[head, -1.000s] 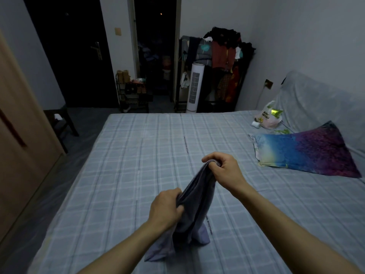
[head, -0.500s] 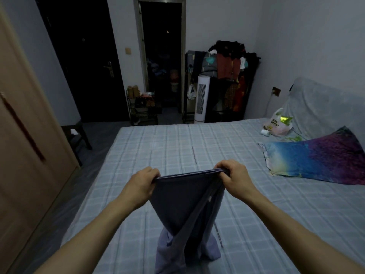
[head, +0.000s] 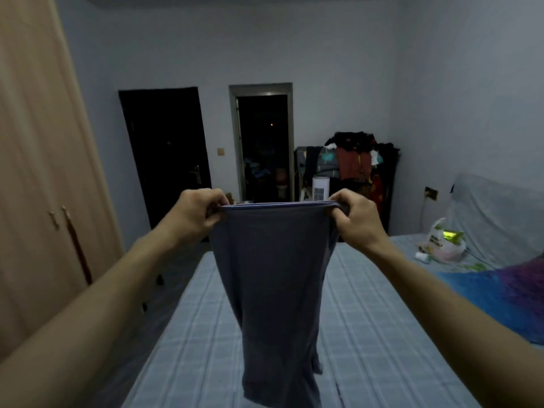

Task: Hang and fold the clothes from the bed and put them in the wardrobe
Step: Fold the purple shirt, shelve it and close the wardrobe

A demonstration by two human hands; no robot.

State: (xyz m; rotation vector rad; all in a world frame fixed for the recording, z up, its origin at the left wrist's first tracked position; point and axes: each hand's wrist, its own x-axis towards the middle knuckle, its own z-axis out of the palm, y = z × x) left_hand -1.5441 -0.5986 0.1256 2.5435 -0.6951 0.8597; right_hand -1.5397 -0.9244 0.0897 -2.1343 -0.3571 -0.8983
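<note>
Head view: left hand (head: 196,214), right hand (head: 354,219) pinch trousers (head: 273,278) waistband taut.

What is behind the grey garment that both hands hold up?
Behind the grey garment the checked bed runs on toward the far wall. The strip of bed that the cloth covers cannot be seen, so anything lying there stays unknown.
</note>
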